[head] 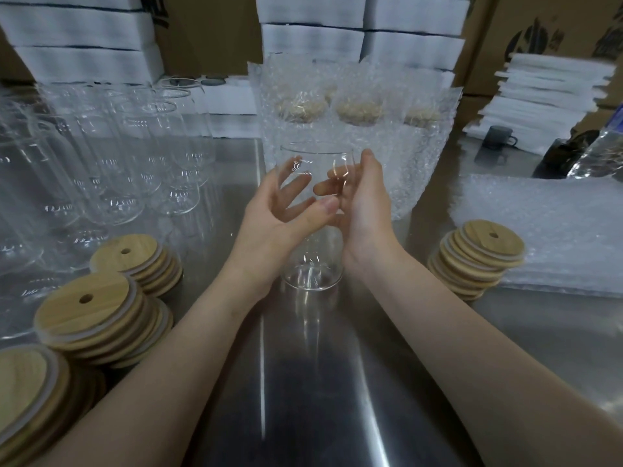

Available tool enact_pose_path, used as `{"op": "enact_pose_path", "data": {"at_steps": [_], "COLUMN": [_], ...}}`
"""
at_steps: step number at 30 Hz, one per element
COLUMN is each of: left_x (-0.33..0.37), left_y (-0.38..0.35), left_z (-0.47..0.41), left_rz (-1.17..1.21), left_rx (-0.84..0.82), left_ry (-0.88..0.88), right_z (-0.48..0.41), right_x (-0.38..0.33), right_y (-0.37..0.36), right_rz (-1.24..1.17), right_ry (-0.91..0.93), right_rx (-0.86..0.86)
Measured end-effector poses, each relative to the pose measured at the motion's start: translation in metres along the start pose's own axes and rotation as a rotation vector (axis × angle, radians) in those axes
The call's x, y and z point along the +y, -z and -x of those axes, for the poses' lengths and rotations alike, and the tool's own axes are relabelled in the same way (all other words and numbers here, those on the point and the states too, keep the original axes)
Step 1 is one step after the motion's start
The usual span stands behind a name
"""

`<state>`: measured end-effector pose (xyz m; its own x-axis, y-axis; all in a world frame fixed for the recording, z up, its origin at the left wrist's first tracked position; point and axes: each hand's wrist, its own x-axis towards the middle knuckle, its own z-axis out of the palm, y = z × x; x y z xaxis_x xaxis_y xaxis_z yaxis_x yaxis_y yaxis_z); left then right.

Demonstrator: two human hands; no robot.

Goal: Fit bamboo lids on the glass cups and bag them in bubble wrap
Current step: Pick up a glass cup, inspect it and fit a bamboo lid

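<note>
A clear glass cup [313,264] without a lid stands upright on the steel table [320,382] in the middle. My left hand [269,217] and my right hand [364,210] hold it from either side, fingers curled round its upper wall. Stacks of bamboo lids with straw holes lie at the left [97,308], further back left [135,257] and at the right [482,254]. Flat bubble wrap bags [553,227] are piled at the right. Behind the cup stand lidded cups inside bubble wrap bags [354,129].
Several bare glass cups [111,156] crowd the left side of the table. White foam blocks [313,38] and cardboard boxes line the back. A dark mug [499,138] and folded white foam sheets [546,92] sit at the far right.
</note>
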<state>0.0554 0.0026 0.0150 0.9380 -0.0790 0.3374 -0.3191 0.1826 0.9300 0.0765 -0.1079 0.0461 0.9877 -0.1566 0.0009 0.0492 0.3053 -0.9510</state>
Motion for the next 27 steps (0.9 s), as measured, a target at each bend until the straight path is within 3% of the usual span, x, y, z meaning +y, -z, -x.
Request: {"op": "enact_pose_path", "data": {"at_steps": [9,14,20,27], "left_x": [0.001,0.001,-0.003,-0.002], "left_y": [0.005,0.002,-0.001,0.006], "left_z": [0.0,-0.001,-0.001,0.0], "left_rz": [0.079,0.072,-0.179,-0.383], "left_rx": [-0.119,-0.082,0.027,0.16], "left_ry": [0.094,-0.016,-0.206,-0.235], "right_z": [-0.005,-0.002,0.006,0.01], "right_x": [-0.002,-0.007,-0.007,-0.004], "right_y": [0.008,0.007,0.002,0.001], "right_rz": [-0.077,-0.038,0.033,-0.006], "right_ry": [-0.02,0.081,0.229,0.271], "right_rx": [-0.103,-0.142,-0.189,-0.283]}}
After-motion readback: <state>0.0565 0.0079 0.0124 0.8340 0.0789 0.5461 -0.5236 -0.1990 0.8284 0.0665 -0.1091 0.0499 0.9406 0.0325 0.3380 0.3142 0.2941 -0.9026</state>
